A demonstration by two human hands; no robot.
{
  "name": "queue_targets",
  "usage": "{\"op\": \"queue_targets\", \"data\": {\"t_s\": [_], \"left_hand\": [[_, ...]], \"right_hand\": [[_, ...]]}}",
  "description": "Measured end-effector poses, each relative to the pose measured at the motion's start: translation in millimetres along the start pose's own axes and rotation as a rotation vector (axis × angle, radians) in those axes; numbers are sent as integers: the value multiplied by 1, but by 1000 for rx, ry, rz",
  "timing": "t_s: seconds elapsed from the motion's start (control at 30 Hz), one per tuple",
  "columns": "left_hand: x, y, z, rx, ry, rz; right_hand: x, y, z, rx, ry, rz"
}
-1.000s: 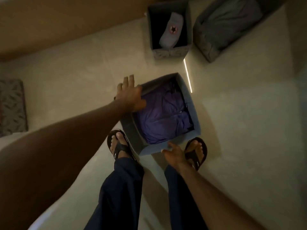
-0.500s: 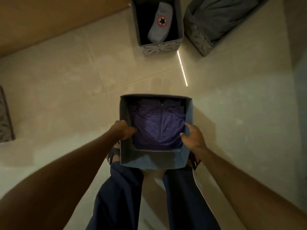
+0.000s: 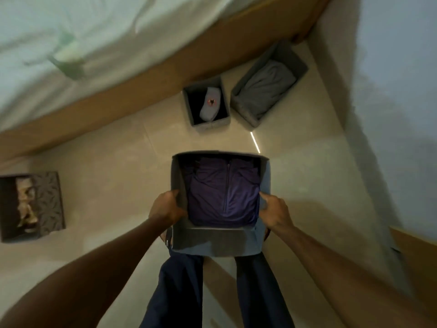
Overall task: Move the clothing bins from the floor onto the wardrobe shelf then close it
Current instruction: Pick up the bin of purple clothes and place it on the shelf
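Feet hidden under grey bin (image 3: 214,242) with purple garment (image 3: 223,192); held above beige tiled floor (image 3: 113,176), left hand (image 3: 166,208) and right hand (image 3: 275,210) clamping opposite walls; blurred bed (image 3: 94,31) behind; three more bins on floor.

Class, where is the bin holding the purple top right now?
The bin with the purple top sits centre frame, gripped between left hand and right hand.

Both forearms bare, no sleeves in view. Left hand (image 3: 165,208) bare: no ring, watch or glove showing. Right hand (image 3: 275,213) likewise bare. Legs in dark navy trousers (image 3: 179,292), loose cut, plain fabric, no visible markings. Footwear mostly hidden, cannot tell.
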State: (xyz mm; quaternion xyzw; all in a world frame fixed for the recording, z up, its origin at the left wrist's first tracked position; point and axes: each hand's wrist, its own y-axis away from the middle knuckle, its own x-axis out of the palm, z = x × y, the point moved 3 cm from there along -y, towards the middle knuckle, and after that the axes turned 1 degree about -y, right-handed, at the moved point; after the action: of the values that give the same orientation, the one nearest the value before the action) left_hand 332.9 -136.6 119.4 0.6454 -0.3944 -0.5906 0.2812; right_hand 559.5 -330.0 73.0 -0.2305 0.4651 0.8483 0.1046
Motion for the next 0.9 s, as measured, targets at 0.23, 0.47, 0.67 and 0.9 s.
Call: {"op": "queue_targets", "data": {"t_s": [0.23,0.47,0.67,0.9], "left_hand": [[-108,217,-113,174,-30,-103],[-148,340,-187,413,6,-111],[-158,376,-247,697,-21,-45],[-138,435,-325,1104,-341,67]], "right_hand": [[-152,182,43,-1,-73,-166],[-257,350,43,110,-206,-475],[-273,456,34,244,-378,-808],[-230,559,23,451,-521,-1205]]}}
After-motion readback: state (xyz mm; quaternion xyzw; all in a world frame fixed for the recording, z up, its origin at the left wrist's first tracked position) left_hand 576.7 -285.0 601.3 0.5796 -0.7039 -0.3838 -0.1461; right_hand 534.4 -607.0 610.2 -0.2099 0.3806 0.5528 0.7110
